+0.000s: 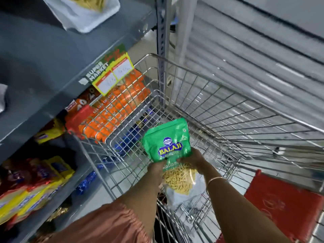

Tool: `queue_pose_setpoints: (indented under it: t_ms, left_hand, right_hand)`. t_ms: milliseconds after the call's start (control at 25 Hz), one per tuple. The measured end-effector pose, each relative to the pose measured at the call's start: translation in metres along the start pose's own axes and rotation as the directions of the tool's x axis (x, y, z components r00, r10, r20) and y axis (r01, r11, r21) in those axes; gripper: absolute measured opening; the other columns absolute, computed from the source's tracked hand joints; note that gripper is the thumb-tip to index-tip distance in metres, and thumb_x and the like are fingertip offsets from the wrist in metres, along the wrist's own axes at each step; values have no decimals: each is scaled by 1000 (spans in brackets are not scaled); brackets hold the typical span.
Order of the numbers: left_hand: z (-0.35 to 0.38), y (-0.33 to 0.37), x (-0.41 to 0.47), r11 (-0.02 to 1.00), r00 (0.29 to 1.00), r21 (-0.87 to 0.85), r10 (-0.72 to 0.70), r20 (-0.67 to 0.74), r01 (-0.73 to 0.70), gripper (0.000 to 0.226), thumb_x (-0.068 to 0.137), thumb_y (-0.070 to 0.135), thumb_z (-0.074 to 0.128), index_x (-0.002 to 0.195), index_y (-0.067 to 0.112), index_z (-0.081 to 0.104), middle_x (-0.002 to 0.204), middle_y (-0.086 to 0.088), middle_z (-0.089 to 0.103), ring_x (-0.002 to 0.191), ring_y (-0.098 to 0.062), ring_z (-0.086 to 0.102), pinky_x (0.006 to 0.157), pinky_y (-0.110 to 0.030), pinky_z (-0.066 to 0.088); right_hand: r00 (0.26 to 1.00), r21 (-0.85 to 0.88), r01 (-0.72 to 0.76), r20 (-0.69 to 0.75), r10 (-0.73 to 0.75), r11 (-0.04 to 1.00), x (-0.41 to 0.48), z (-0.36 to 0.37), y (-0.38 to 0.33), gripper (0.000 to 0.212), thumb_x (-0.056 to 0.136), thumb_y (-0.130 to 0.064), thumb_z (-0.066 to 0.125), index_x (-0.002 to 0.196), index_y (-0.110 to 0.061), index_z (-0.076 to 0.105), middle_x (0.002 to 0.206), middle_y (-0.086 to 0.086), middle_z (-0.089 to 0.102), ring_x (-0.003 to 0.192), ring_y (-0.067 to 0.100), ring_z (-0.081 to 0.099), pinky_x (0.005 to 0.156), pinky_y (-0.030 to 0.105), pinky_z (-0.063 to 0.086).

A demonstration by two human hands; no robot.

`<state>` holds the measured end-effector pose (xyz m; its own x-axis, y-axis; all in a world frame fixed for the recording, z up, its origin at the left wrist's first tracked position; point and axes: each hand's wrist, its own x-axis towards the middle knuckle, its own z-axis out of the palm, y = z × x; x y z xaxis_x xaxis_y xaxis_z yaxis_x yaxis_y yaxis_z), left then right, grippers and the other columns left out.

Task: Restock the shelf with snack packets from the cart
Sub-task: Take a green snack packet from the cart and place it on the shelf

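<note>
Now both hands, left hand (156, 170) and right hand (192, 159), are gripping the green Balaji packet (166, 142) over the cart (245, 109); fingers clasping only its middle, it risks slipping.

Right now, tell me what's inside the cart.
Both hands, left hand and right hand, hold a green snack packet inside the wire cart. The packet and arms cover the floor beneath them.

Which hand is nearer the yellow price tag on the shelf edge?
Left. The left hand grips the green packet on the shelf side, below the yellow price tag; the right hand grips its far side.
</note>
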<state>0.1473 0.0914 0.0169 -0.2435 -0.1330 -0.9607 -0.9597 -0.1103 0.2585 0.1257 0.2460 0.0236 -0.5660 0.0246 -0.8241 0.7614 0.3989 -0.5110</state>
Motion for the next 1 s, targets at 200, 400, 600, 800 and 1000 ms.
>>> queue_pose_setpoints:
  t_ms: [200, 400, 600, 800, 1000]
  left_hand:
    - [-11, 47, -60, 965, 964, -33, 262, 35, -261, 40, 77, 9, 68, 114, 3, 56, 97, -6, 55, 93, -15, 47, 75, -29, 38]
    - [-59, 109, -165, 731, 730, -132, 680, 64, -670, 37, 64, 4, 75, 97, 11, 63, 53, 12, 70, 53, 0, 62, 57, -14, 48]
    - [-146, 112, -291, 538, 545, -86, 831, -113, -838, 41, 68, 10, 76, 105, -3, 62, 96, -7, 65, 84, -17, 55, 56, -23, 43]
    - [-251, 68, -373, 303, 301, -54, 879, -370, -951, 32, 70, 14, 74, 98, 3, 63, 99, -13, 70, 91, -27, 66, 78, -38, 53]
    - [-365, 2, -415, 209, 180, -16, 802, -570, -978, 29, 74, 7, 70, 103, 4, 62, 92, -5, 66, 86, -20, 63, 71, -32, 51]
  right_hand:
    - [964, 22, 203, -179, -195, 979, -49, -17, -47, 43, 64, -5, 77, 104, 1, 63, 96, 17, 66, 62, 11, 57, 57, 26, 51]
    - [839, 141, 475, -369, -399, 869, -152, -17, -133, 39, 63, -4, 78, 98, 5, 65, 97, 24, 67, 79, 25, 61, 75, 45, 55]
    - [660, 63, 721, -363, -657, 690, -269, 22, -206, 41, 63, 2, 75, 102, 4, 62, 97, 22, 67, 75, 22, 65, 61, 24, 58]
    - [520, 58, 851, -224, -824, 522, -364, 105, -250, 27, 64, 0, 75, 85, -12, 63, 89, 14, 68, 75, 24, 64, 77, 36, 56]
    - [354, 38, 935, -67, -933, 352, -410, 218, -270, 33, 63, -4, 77, 93, -8, 65, 90, 8, 69, 72, 15, 67, 60, 13, 54]
